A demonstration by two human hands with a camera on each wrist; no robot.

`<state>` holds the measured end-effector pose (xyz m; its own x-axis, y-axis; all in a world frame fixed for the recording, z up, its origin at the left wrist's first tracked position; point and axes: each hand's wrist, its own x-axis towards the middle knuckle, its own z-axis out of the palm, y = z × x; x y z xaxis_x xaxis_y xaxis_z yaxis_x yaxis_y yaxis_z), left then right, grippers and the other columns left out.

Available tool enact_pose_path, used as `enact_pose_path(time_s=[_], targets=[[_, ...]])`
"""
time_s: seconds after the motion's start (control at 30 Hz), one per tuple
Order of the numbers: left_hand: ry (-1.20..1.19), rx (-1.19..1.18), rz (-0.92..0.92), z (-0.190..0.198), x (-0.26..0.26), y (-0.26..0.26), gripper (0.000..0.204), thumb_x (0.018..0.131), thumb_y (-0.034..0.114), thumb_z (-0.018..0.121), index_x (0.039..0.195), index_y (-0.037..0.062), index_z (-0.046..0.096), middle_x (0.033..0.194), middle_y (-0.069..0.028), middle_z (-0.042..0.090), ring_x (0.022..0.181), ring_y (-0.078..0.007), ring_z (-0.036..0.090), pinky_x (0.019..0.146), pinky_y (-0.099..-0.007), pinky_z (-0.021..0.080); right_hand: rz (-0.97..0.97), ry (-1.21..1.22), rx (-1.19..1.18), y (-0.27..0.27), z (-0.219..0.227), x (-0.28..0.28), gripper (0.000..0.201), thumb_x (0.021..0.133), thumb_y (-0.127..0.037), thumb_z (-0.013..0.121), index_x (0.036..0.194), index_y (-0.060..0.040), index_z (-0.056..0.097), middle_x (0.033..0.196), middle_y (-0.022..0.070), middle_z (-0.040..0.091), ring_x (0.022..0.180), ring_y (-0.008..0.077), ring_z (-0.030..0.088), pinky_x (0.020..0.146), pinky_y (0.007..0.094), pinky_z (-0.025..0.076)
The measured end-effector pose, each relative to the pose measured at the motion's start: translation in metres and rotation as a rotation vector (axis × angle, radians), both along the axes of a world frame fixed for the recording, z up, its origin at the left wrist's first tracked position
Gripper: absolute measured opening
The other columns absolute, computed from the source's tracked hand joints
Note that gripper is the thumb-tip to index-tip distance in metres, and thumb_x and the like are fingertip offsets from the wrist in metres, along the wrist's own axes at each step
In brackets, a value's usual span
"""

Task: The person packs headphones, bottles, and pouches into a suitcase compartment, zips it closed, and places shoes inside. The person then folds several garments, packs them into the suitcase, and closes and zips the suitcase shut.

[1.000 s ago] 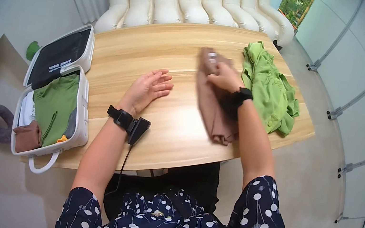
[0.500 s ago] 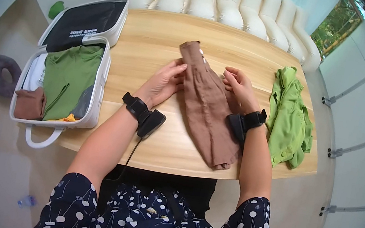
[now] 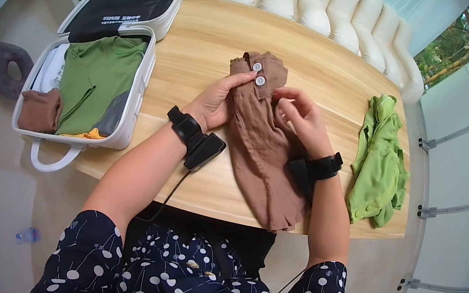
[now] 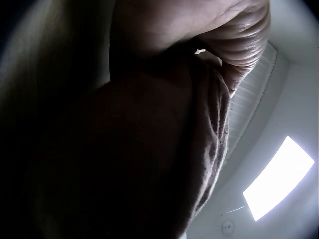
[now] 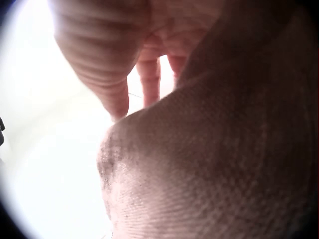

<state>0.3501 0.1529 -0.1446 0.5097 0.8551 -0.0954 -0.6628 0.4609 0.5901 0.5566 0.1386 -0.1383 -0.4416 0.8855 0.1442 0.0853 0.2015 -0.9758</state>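
A brown garment (image 3: pixel 265 145) with two pale buttons on its gathered band lies lengthwise before me, its lower end at the table's near edge. My left hand (image 3: pixel 217 99) holds the band's left side, thumb on top beside the buttons and the other fingers behind the cloth. In the left wrist view the dark cloth (image 4: pixel 212 134) hangs below that hand. Close to the band's right edge is my right hand (image 3: pixel 307 121), its fingers loosely bent. The right wrist view shows those fingers (image 5: pixel 149 82) apart, their tips behind the brown cloth (image 5: pixel 199 169).
An open white suitcase (image 3: pixel 143 94) stands at the table's left, with a green garment (image 3: pixel 97 77), a folded brown piece (image 3: pixel 40 111) and white cloth inside. A bright green garment (image 3: pixel 376 170) lies at the right of the wooden table (image 3: pixel 203 36). A cable hangs from the left wrist camera.
The right hand brought the brown garment leftward to the middle and let go of its top. The left hand moved onto the band and took hold. The band has turned, showing its buttons.
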Motion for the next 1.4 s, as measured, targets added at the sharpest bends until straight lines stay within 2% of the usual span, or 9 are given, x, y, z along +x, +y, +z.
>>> enact_pose_path(time_s=[0.1, 0.2, 0.47, 0.7, 0.77, 0.97, 1.2, 1.33, 1.4], targets=[[-0.028, 0.031, -0.018, 0.005, 0.001, -0.003, 0.037, 0.087, 0.024, 0.060, 0.117, 0.0045, 0.051, 0.112, -0.0084, 0.061, 0.103, -0.0188, 0.058, 0.094, -0.0340, 0.045, -0.399, 0.026, 0.049, 0.003, -0.003, 0.001, 0.045, 0.088, -0.026, 0.064, 0.123, -0.0013, 0.049, 0.099, 0.0054, 0.061, 0.084, 0.0061, 0.055, 0.067, 0.0186, 0.045], [-0.060, 0.068, -0.057, 0.008, 0.002, -0.006, 0.045, 0.087, 0.030, 0.061, 0.123, 0.0049, 0.048, 0.119, -0.0090, 0.057, 0.110, -0.0195, 0.054, 0.097, -0.0355, 0.042, -0.289, 0.152, -0.088, -0.004, 0.008, 0.001, 0.042, 0.088, -0.026, 0.063, 0.120, -0.0028, 0.051, 0.095, 0.0021, 0.061, 0.082, 0.0056, 0.055, 0.066, 0.0186, 0.044], [-0.208, 0.035, -0.160, 0.007, -0.002, -0.003, 0.077, 0.089, 0.066, 0.030, 0.138, 0.0066, 0.034, 0.140, -0.0126, 0.039, 0.126, -0.0271, 0.039, 0.109, -0.0405, 0.027, -0.277, 0.319, -0.130, 0.003, -0.007, 0.010, 0.020, 0.093, -0.021, 0.055, 0.106, -0.0066, 0.059, 0.092, -0.0010, 0.062, 0.082, 0.0049, 0.057, 0.069, 0.0207, 0.046], [-0.148, 0.079, 0.027, 0.005, 0.002, 0.000, 0.056, 0.097, 0.049, 0.029, 0.133, 0.0073, 0.041, 0.135, -0.0117, 0.045, 0.123, -0.0260, 0.043, 0.106, -0.0417, 0.031, -0.453, 0.726, -0.136, 0.006, -0.004, 0.009, 0.018, 0.092, -0.016, 0.054, 0.108, -0.0096, 0.054, 0.105, 0.0016, 0.060, 0.096, 0.0106, 0.057, 0.083, 0.0253, 0.046], [-0.133, 0.056, 0.066, -0.006, 0.000, 0.007, 0.045, 0.099, 0.037, 0.035, 0.129, 0.0052, 0.043, 0.129, -0.0116, 0.050, 0.119, -0.0247, 0.047, 0.103, -0.0407, 0.036, -0.458, 0.722, -0.148, 0.006, -0.001, 0.009, 0.018, 0.092, -0.016, 0.054, 0.108, -0.0092, 0.054, 0.105, 0.0018, 0.060, 0.096, 0.0109, 0.057, 0.084, 0.0259, 0.046], [-0.274, -0.010, -0.141, -0.004, -0.004, 0.008, 0.051, 0.093, 0.036, 0.050, 0.129, 0.0001, 0.042, 0.129, -0.0133, 0.050, 0.116, -0.0247, 0.050, 0.102, -0.0395, 0.038, -0.444, 0.741, -0.147, 0.001, 0.005, 0.005, 0.023, 0.092, -0.016, 0.054, 0.112, -0.0068, 0.053, 0.109, 0.0024, 0.060, 0.098, 0.0117, 0.056, 0.087, 0.0264, 0.045], [-0.141, 0.012, -0.242, 0.003, -0.008, 0.000, 0.062, 0.091, 0.045, 0.049, 0.133, 0.0002, 0.040, 0.133, -0.0142, 0.048, 0.120, -0.0270, 0.047, 0.103, -0.0404, 0.035, -0.470, 0.692, 0.000, 0.003, 0.023, 0.017, 0.026, 0.092, -0.010, 0.052, 0.117, -0.0036, 0.053, 0.115, 0.0037, 0.058, 0.106, 0.0125, 0.054, 0.092, 0.0251, 0.041], [-0.498, 0.123, -0.400, 0.012, -0.013, 0.011, 0.059, 0.093, 0.044, 0.043, 0.133, 0.0013, 0.039, 0.133, -0.0154, 0.047, 0.123, -0.0286, 0.045, 0.105, -0.0416, 0.031, -0.429, 0.766, 0.133, -0.001, 0.061, 0.025, 0.024, 0.092, -0.014, 0.054, 0.114, -0.0039, 0.055, 0.106, 0.0011, 0.061, 0.095, 0.0087, 0.056, 0.084, 0.0215, 0.043], [-0.459, 0.275, -0.283, 0.029, -0.015, 0.023, 0.052, 0.097, 0.038, 0.038, 0.135, 0.0016, 0.037, 0.134, -0.0157, 0.047, 0.122, -0.0282, 0.045, 0.105, -0.0417, 0.032, -0.452, 0.466, 0.306, 0.001, 0.084, 0.043, 0.023, 0.092, -0.014, 0.054, 0.113, -0.0028, 0.056, 0.103, -0.0001, 0.061, 0.094, 0.0065, 0.054, 0.082, 0.0204, 0.042]])
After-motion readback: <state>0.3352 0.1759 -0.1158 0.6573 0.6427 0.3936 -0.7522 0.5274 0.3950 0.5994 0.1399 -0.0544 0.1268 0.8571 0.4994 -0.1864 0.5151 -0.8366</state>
